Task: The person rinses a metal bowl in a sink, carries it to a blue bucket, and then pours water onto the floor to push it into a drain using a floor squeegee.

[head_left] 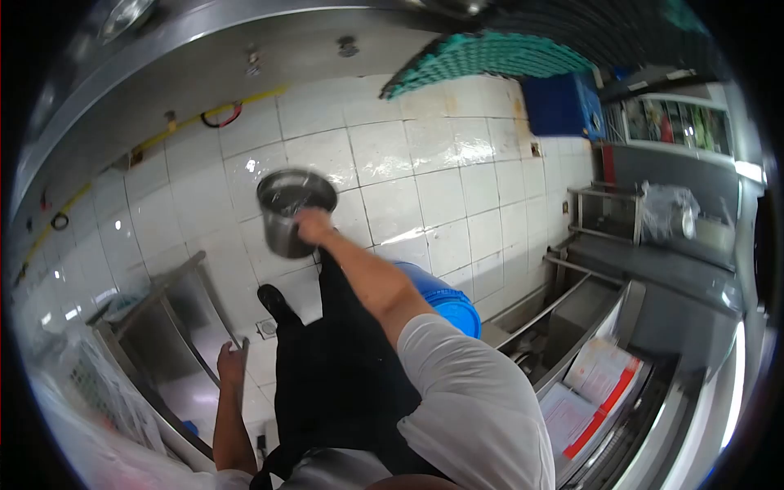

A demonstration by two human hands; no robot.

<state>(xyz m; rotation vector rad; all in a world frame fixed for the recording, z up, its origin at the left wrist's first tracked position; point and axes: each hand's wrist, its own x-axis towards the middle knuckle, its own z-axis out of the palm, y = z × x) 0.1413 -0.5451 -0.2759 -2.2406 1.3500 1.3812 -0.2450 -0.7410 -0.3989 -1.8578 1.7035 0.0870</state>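
Observation:
A deep metal pot (282,233) hangs above the tiled floor, its open top showing a shiny inside. My right hand (312,224) is closed at the near side of its rim; the exact grip is blurred. Lower left, my left hand (231,363) is beside the edge of a steel shelf unit (192,327). Its fingers are partly bent, and whether they touch the metal edge is unclear. Below the pot are my dark shoe (278,304) and black apron (343,376).
A blue lidded barrel (453,310) stands right of my arm. Red and white packages (584,392) lie at the lower right near steel racks. A green mesh mat (490,61) hangs at the top. Plastic wrapping (90,400) covers things at the lower left.

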